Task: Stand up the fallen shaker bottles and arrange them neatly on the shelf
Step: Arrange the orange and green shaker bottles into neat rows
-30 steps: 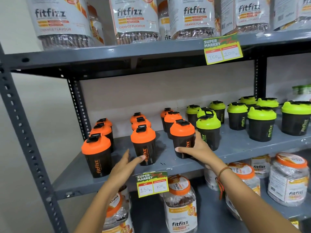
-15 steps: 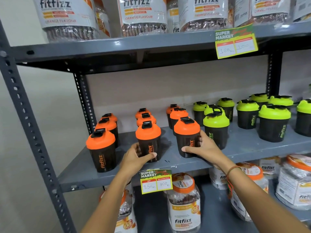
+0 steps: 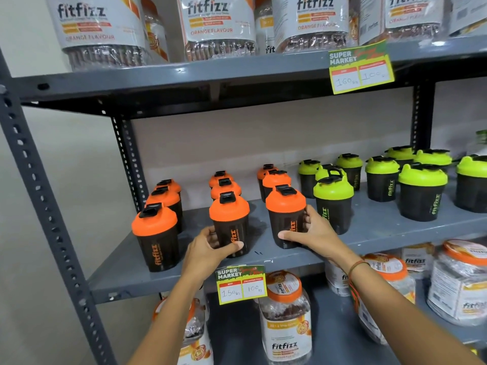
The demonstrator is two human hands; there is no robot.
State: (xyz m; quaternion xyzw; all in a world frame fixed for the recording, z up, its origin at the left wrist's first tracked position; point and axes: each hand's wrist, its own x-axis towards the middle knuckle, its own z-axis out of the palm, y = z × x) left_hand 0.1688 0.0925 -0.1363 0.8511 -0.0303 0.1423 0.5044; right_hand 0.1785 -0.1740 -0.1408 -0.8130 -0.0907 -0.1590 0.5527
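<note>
Shakers on the middle shelf (image 3: 369,233) all stand upright now, orange in three files, green to the right. The left hand (image 3: 208,250), which was reaching a second ago, has closed its grip on the front middle orange shaker (image 3: 229,222); the right hand (image 3: 313,233) still clasps the next one (image 3: 286,214). Only straightening seems left. Jars (image 3: 286,320) below hold something dark.

left hand (image 3: 210,248) now gripping mid orange shaker (image 3: 229,222).
</note>
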